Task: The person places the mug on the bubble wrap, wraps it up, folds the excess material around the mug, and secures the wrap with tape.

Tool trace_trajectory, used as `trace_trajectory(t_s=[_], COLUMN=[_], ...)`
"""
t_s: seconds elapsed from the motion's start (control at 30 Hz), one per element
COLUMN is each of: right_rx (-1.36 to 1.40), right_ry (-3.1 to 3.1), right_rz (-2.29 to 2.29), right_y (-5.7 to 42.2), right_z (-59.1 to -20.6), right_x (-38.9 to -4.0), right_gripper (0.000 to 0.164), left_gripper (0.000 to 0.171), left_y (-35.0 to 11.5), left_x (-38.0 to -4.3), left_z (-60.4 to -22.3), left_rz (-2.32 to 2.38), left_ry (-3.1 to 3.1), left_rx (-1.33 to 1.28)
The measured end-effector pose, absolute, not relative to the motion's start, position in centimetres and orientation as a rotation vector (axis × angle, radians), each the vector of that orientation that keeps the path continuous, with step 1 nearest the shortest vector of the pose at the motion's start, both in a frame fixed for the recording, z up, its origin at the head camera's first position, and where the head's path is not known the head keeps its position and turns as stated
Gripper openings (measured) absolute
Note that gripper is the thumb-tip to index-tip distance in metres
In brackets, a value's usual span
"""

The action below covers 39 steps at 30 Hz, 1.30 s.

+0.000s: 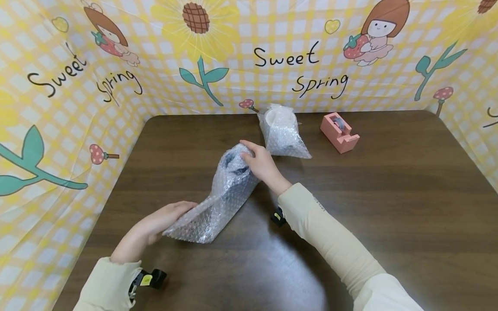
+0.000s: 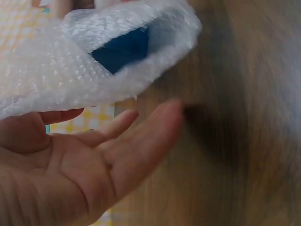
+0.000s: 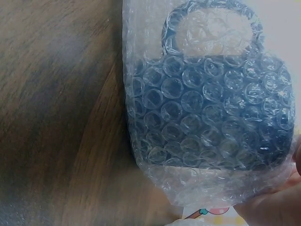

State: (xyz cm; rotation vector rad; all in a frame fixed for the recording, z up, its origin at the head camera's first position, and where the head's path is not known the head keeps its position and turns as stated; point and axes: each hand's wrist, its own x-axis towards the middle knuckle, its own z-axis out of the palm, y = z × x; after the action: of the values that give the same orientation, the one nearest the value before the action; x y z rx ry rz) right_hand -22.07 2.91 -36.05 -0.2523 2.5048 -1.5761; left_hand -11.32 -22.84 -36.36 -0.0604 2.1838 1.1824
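A dark blue mug (image 3: 207, 113), its handle showing through the plastic in the right wrist view, lies rolled in bubble wrap (image 1: 229, 196) at mid-table. Its far end is gripped by my right hand (image 1: 261, 163), with the thumb on the near side. A loose flap of the wrap trails toward my left hand (image 1: 165, 219), whose fingers are extended beside it. The left wrist view shows the left palm (image 2: 70, 169) just below the wrap, fingers straight; whether they touch it I cannot tell. Inside the wrap's opening there, a dark blue surface (image 2: 123, 51) is visible.
Behind the right hand stands a bubble-wrapped white item (image 1: 283, 129) with a round rim. To its right is a pink tape dispenser (image 1: 339, 133) holding a roll of tape. A yellow checked cloth (image 1: 229, 88) walls the brown table (image 1: 389, 203) at back and sides.
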Motion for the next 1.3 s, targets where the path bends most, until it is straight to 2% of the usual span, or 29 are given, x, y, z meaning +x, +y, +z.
trace_trajectory(t_s=[0.2, 0.33, 0.47, 0.63, 0.7, 0.8, 0.97, 1.3], right_rx=[-0.239, -0.234, -0.233, -0.230, -0.231, -0.238, -0.249, -0.243], right_ry=[2.510, 2.508, 2.507, 2.513, 2.509, 2.505, 2.501, 2.537], right_rz=[-1.567, -1.569, -1.569, -1.571, -1.575, -1.578, -1.586, -1.585], right_y=[2.9, 2.9, 2.9, 3.0, 3.0, 3.0, 2.9, 2.8], right_z=[-36.1, -36.1, -36.1, -36.1, -36.1, -36.2, -36.1, -36.2], right_x=[-22.1, -22.1, -22.0, -22.0, -22.0, -22.0, -22.0, -22.0], right_gripper=[0.044, 0.044, 0.044, 0.044, 0.043, 0.044, 0.044, 0.043], left_gripper=[0.059, 0.058, 0.046, 0.058, 0.057, 0.044, 0.020, 0.022], left_y=[-23.3, -23.9, -24.2, -23.7, -23.2, -22.2, -20.3, -15.9], left_x=[-11.7, -12.0, -12.3, -13.0, -13.2, -13.2, -13.5, -16.1], left_z=[-36.2, -35.8, -36.0, -36.6, -36.9, -36.8, -36.3, -35.7], left_rz=[1.413, 1.606, 1.861, 2.185, 2.240, 2.230, 1.939, 1.405], left_ry=[2.010, 1.812, 1.569, 1.203, 1.194, 1.495, 2.198, 2.935], left_rx=[-0.076, 0.015, 0.208, 0.459, 0.553, 0.594, 0.458, 0.423])
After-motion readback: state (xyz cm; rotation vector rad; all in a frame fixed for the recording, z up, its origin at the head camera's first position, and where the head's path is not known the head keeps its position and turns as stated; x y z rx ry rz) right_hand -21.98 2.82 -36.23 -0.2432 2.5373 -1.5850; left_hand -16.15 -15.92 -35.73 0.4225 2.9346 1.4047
